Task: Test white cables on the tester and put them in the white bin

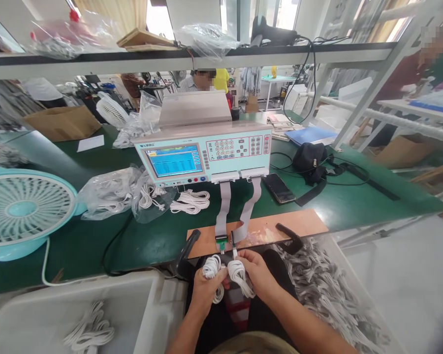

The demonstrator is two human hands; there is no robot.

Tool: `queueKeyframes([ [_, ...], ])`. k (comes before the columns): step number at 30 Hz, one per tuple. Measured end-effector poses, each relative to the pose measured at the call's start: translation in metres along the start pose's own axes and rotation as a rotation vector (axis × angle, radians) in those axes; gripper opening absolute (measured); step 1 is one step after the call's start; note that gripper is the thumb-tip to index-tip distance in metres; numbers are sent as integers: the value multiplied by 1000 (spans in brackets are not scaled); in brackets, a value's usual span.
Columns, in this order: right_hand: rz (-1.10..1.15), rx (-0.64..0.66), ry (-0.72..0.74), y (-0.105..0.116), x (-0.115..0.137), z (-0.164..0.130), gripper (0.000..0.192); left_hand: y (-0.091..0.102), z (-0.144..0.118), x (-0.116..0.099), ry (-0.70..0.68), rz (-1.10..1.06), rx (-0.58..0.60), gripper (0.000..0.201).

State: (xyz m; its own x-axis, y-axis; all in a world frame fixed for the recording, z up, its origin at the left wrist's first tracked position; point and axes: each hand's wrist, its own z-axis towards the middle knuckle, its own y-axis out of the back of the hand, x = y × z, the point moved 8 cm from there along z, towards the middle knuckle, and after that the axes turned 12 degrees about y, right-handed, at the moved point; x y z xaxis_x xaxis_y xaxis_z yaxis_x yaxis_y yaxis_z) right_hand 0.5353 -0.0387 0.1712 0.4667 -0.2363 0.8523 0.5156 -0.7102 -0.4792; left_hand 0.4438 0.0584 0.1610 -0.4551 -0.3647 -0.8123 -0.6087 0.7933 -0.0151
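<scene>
My left hand (pixel 206 290) is closed on a coiled white cable (pixel 211 267), just below the front edge of the table. My right hand (pixel 257 272) grips a white cable plug (pixel 235 252) at a connector on the wooden board (pixel 295 225); its white coil (pixel 237 273) hangs beside the fingers. A small green circuit board (pixel 222 244) sits at the board's front edge, close above my left hand. Two grey ribbon cables (pixel 224 206) run from there up to a tester (pixel 203 152) with a lit blue screen (pixel 175 161).
A bin heaped with coiled cables (pixel 325 290) stands at lower right, a white bin (pixel 147 300) at lower left. Black clamps (pixel 291 238) hold the board. A turquoise fan (pixel 25 209), bagged cables (pixel 110 191), a phone (pixel 279 189) and a black pouch (pixel 310 162) lie around the tester.
</scene>
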Motion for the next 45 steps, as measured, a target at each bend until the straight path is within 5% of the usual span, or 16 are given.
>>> queueKeyframes([
  [7,40,21,-10,1,-3,2,34,-6,2,0,28,-59,176,33],
  [17,54,77,46,-2,3,2,24,0,11,10,-18,-245,-182,37],
  [34,69,69,25,-1,2,3,21,-18,2,4,71,-681,-237,47],
  [45,182,38,-9,-8,-10,6,29,-12,5,5,15,-559,-243,49],
])
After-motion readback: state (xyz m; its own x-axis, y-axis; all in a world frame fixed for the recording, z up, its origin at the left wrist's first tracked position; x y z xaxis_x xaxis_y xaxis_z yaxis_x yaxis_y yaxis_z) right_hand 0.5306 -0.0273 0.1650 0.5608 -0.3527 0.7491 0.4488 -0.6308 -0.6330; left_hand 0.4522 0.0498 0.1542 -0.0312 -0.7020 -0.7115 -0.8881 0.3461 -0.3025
